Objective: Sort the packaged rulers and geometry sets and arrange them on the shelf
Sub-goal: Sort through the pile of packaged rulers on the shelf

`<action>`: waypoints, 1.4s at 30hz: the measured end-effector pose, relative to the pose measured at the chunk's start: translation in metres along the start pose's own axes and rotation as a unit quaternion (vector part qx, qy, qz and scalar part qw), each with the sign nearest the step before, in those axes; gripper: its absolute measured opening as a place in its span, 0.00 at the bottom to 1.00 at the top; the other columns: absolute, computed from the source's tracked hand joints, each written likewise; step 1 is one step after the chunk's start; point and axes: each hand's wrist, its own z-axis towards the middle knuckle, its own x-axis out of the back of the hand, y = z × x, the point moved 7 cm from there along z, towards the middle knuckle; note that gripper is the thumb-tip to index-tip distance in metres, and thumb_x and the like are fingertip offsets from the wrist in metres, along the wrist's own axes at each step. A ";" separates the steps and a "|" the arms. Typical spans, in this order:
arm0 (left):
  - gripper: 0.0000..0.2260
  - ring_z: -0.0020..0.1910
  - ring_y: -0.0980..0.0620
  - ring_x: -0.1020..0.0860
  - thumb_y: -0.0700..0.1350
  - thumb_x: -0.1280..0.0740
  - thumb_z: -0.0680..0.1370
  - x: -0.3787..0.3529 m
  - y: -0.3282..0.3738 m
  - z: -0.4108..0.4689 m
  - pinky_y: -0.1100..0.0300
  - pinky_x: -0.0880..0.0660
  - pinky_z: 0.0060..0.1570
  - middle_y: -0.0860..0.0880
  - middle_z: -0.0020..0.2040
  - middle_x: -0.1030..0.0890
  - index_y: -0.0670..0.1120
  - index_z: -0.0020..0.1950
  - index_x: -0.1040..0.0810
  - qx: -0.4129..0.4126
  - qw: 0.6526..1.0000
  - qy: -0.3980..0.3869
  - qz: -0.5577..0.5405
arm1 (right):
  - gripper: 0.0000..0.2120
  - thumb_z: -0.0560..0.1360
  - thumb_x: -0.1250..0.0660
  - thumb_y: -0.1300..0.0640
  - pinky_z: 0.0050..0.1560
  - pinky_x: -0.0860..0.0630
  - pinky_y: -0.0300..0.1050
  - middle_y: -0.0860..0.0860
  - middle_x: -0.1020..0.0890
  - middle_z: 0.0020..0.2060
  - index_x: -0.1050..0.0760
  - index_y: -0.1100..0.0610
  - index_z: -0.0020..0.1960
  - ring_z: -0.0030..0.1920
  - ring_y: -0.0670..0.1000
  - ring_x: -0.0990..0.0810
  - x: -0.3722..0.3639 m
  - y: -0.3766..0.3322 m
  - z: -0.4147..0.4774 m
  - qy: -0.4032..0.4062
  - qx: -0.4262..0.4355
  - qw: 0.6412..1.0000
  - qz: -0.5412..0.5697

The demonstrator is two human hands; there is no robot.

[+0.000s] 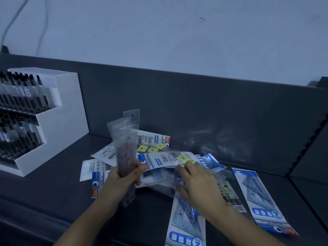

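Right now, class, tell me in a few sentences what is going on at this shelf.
A person is sorting packaged stationery on a shelf. The left hand holds a bunch of clear-sleeved rulers upright. The right hand lies, fingers spread, on a loose pile of geometry set packets. One blue packet lies apart at the right; a white pen display stands at the left.

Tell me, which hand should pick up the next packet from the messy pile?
The right hand, probably. It rests open on the pile, fingers touching packets, and holds nothing. The left hand is busy: it grips a bunch of clear-packed rulers upright.
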 end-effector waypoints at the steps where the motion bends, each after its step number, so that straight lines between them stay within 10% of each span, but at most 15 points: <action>1: 0.05 0.18 0.52 0.36 0.46 0.28 0.67 0.002 0.001 0.000 0.61 0.36 0.23 0.45 0.27 0.27 0.46 0.36 0.21 -0.002 1.000 0.011 0.006 | 0.26 0.54 0.20 0.45 0.31 0.27 0.41 0.47 0.23 0.36 0.21 0.51 0.49 0.35 0.49 0.22 0.001 -0.002 0.006 0.007 0.001 1.000 0.011; 7: 0.04 0.30 0.49 0.26 0.43 0.28 0.70 0.012 0.008 0.001 0.55 0.29 0.36 0.44 0.30 0.25 0.44 0.40 0.21 -0.030 0.997 0.068 0.032 | 0.04 0.67 0.31 0.60 0.37 0.33 0.40 0.46 0.20 0.37 0.20 0.51 0.38 0.39 0.49 0.24 0.016 0.000 0.035 0.067 0.048 0.977 0.197; 12: 0.19 0.31 0.54 0.26 0.57 0.26 0.62 0.017 0.020 -0.001 0.60 0.28 0.38 0.48 0.29 0.26 0.42 0.38 0.24 -0.052 0.994 0.074 0.056 | 0.06 0.77 0.38 0.65 0.32 0.24 0.35 0.48 0.17 0.30 0.23 0.63 0.44 0.29 0.44 0.22 0.066 0.030 0.070 0.117 -0.198 0.720 0.655; 19: 0.33 0.30 0.52 0.21 0.70 0.25 0.51 -0.001 0.018 -0.005 0.65 0.27 0.31 0.50 0.32 0.20 0.42 0.37 0.20 -0.059 0.997 -0.057 0.009 | 0.08 0.76 0.36 0.65 0.24 0.34 0.34 0.48 0.20 0.26 0.24 0.57 0.40 0.23 0.44 0.31 0.058 -0.040 0.093 -0.008 -0.137 0.761 0.634; 22: 0.24 0.44 0.54 0.17 0.57 0.19 0.53 -0.010 0.021 -0.011 0.65 0.22 0.41 0.49 0.44 0.15 0.47 0.45 0.16 -0.034 0.995 -0.086 -0.028 | 0.05 0.76 0.36 0.65 0.25 0.28 0.41 0.62 0.22 0.32 0.24 0.61 0.42 0.25 0.51 0.26 0.050 -0.058 0.095 -0.027 -0.127 0.742 0.657; 25: 0.12 0.34 0.56 0.19 0.39 0.24 0.65 -0.002 0.018 -0.008 0.64 0.25 0.34 0.50 0.35 0.16 0.43 0.47 0.20 -0.006 1.000 -0.025 0.006 | 0.04 0.76 0.35 0.66 0.30 0.23 0.42 0.63 0.22 0.34 0.23 0.62 0.43 0.27 0.52 0.23 0.057 -0.057 0.098 -0.010 -0.115 0.722 0.682; 28: 0.12 0.34 0.52 0.22 0.46 0.25 0.65 0.009 0.013 -0.005 0.58 0.28 0.39 0.49 0.32 0.19 0.42 0.44 0.20 -0.015 1.000 0.010 -0.001 | 0.05 0.76 0.36 0.69 0.37 0.22 0.41 0.57 0.22 0.41 0.25 0.62 0.50 0.34 0.50 0.20 0.065 -0.052 0.099 -0.011 -0.093 0.678 0.729; 30: 0.12 0.37 0.51 0.21 0.47 0.29 0.66 0.016 0.013 -0.004 0.57 0.27 0.43 0.46 0.34 0.19 0.41 0.44 0.20 -0.037 0.998 0.041 -0.029 | 0.09 0.76 0.36 0.69 0.37 0.24 0.42 0.52 0.23 0.42 0.25 0.57 0.50 0.35 0.50 0.21 0.062 -0.037 0.095 0.009 -0.105 0.719 0.687; 34: 0.12 0.32 0.48 0.25 0.49 0.29 0.66 0.030 0.013 0.001 0.52 0.27 0.46 0.46 0.27 0.25 0.40 0.39 0.22 -0.054 0.994 0.086 -0.033 | 0.05 0.74 0.34 0.58 0.42 0.25 0.47 0.46 0.23 0.36 0.25 0.50 0.42 0.38 0.50 0.24 0.032 -0.011 0.077 -0.076 -0.075 0.937 0.333; 36: 0.11 0.30 0.50 0.27 0.50 0.29 0.66 0.031 0.014 0.002 0.50 0.29 0.46 0.46 0.26 0.26 0.41 0.35 0.23 -0.060 0.995 0.083 -0.014 | 0.08 0.73 0.34 0.48 0.45 0.27 0.45 0.48 0.23 0.41 0.23 0.52 0.44 0.44 0.50 0.24 -0.001 -0.020 0.058 -0.211 -0.021 0.957 0.196; 42: 0.12 0.25 0.51 0.28 0.51 0.27 0.65 0.030 0.010 -0.002 0.53 0.30 0.33 0.45 0.30 0.25 0.45 0.41 0.22 -0.044 0.996 0.073 0.017 | 0.32 0.62 0.49 0.29 0.42 0.27 0.46 0.48 0.23 0.44 0.21 0.51 0.46 0.44 0.50 0.24 -0.034 -0.034 0.034 -0.171 0.059 0.982 0.060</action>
